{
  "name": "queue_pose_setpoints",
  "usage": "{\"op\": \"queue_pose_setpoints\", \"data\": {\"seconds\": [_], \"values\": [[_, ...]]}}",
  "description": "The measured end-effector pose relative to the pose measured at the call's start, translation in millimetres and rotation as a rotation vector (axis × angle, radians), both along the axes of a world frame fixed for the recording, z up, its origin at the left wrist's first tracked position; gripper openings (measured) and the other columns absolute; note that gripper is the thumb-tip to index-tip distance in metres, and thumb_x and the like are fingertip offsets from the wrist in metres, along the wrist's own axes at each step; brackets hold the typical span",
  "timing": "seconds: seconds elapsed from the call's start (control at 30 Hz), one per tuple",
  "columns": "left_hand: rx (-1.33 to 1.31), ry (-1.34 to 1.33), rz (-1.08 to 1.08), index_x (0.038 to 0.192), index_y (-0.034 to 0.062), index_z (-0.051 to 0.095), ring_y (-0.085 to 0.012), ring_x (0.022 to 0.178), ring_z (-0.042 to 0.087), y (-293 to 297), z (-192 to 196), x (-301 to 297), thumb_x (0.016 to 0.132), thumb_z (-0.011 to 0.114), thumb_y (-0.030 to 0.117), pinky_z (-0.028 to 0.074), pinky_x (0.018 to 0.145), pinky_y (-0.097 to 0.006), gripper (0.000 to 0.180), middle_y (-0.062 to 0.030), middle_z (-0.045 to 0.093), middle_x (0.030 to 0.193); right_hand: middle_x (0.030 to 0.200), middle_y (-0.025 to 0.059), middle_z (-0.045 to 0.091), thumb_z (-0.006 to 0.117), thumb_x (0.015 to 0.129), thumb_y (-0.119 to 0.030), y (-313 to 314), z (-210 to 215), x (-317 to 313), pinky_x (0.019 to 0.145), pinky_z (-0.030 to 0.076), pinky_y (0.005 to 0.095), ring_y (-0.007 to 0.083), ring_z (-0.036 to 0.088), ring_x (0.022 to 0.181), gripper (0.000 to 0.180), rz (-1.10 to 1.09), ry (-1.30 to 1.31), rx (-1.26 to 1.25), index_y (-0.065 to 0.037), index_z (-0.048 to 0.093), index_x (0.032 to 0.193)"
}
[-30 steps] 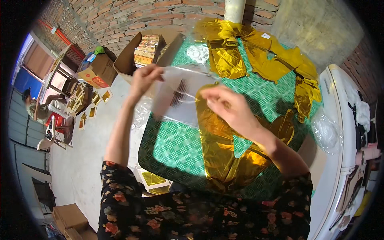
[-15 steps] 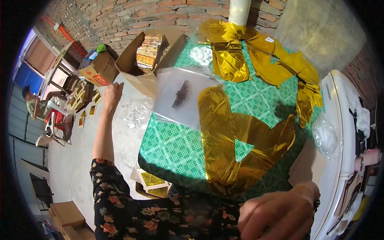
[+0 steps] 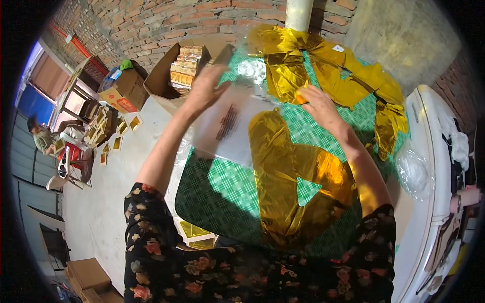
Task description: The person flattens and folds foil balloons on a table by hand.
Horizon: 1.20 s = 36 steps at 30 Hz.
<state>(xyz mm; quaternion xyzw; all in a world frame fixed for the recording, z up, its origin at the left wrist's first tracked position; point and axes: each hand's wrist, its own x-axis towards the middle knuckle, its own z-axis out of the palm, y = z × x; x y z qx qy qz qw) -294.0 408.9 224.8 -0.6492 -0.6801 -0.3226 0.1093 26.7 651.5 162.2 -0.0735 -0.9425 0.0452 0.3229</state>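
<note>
My left hand (image 3: pixel 204 92), slightly blurred, hovers over the left edge of a stack of clear plastic bags (image 3: pixel 208 137) with dark print, thumb and fingers apart. Farther right, my right hand (image 3: pixel 323 110) has its fingertips closed at the lower edge of a folded gold foil balloon (image 3: pixel 285 65), where the foil rises into a small peak. Below that hand a letter-shaped gold foil balloon (image 3: pixel 275 177) lies flat on the green checked tablecloth (image 3: pixel 222 189). More gold foil balloons (image 3: pixel 348 83) are heaped behind it.
An open carton (image 3: pixel 161 65) of packed packets stands left of the table. Gold-and-white packets (image 3: pixel 96 129) lie on the floor near a seated person (image 3: pixel 43 136). A white bundle (image 3: pixel 251 70) sits at the back; a white appliance (image 3: pixel 422 151) stands at the right.
My left hand has come from over the floor to the bags. My right hand has reached forward from the near edge to the gold foil. Another packet shows on the floor at left.
</note>
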Motion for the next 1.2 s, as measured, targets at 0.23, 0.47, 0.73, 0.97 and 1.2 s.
{"op": "queue_pose_setpoints", "data": {"seconds": [0.23,0.47,0.73,0.97,1.2], "values": [[-0.182,-0.131,-0.124,0.137,0.0114,0.063,-0.035,0.128,0.063,73,-17,76,0.097,0.074,0.027,0.052,0.107,-0.044,0.045,-0.0168,0.064,0.141,0.093,0.0189,0.073,0.072,0.094,-0.02,-8,8,-28,0.073,0.054,0.0509,0.0414,0.069,0.085,0.015,-0.099,-0.028,-0.166,-0.005,0.071,0.092],[-0.334,-0.367,-0.187,0.126,0.0079,0.071,-0.032,0.106,0.073,115,-35,101,0.097,0.072,0.03,0.056,0.094,-0.04,0.036,-0.0168,0.076,0.113,0.08,0.0177,0.072,0.081,0.087,-0.031,-2,15,-33,0.069,0.053,0.0505,0.0414,0.069,0.077,0.025,-0.273,-0.093,-0.361,-0.007,0.073,0.089],[-0.345,-0.348,-0.148,0.116,0.0041,0.075,-0.0238,0.096,0.072,133,-41,98,0.091,0.075,0.029,0.056,0.088,-0.036,0.035,-0.0124,0.077,0.106,0.079,0.0152,0.071,0.083,0.086,-0.036,11,25,-36,0.069,0.052,0.0477,0.0375,0.068,0.075,0.028,-0.263,-0.19,-0.434,-0.01,0.074,0.089],[-0.385,-0.622,0.055,0.109,0.0035,0.078,-0.0189,0.094,0.072,144,-42,98,0.089,0.074,0.03,0.056,0.086,-0.034,0.034,-0.0098,0.078,0.101,0.084,0.017,0.071,0.075,0.093,-0.037,22,41,-44,0.074,0.052,0.0472,0.0358,0.068,0.081,0.026,-0.212,-0.333,-0.531,-0.012,0.075,0.097],[-0.418,-0.743,0.142,0.105,0.005,0.081,-0.0176,0.086,0.072,147,-35,106,0.086,0.075,0.03,0.057,0.082,-0.033,0.032,-0.0093,0.079,0.093,0.096,0.0115,0.071,0.071,0.096,-0.016,20,18,-37,0.081,0.051,0.0392,0.0288,0.065,0.09,0.02,-0.133,0.116,-0.563,-0.001,0.069,0.108]]}}
